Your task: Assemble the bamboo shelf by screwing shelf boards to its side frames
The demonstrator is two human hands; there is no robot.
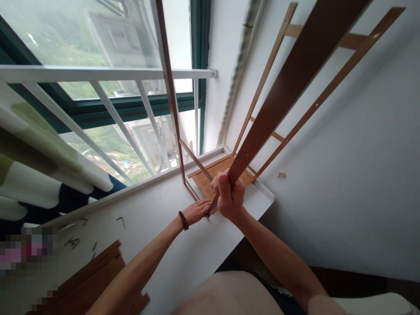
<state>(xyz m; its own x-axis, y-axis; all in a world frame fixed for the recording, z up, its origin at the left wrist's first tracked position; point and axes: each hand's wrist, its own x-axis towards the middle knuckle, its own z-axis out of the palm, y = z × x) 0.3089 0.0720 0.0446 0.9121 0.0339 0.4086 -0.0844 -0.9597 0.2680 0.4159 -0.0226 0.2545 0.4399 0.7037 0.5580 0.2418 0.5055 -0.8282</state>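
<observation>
Wooden post: upper end cut off by the frame's top edge. Wooden panel, lower left: partly hidden behind the left forearm. Pink item, far lower left: pixelated, unidentifiable. Metal pieces, left: too small to identify.

A home, shown by the patterned curtain and window railing.

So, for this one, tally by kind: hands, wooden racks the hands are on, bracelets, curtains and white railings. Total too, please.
Hands (left hand and right hand): 2
Wooden rack: 1
Bracelet: 1
Curtain: 1
White railing: 1
Total: 6
</observation>
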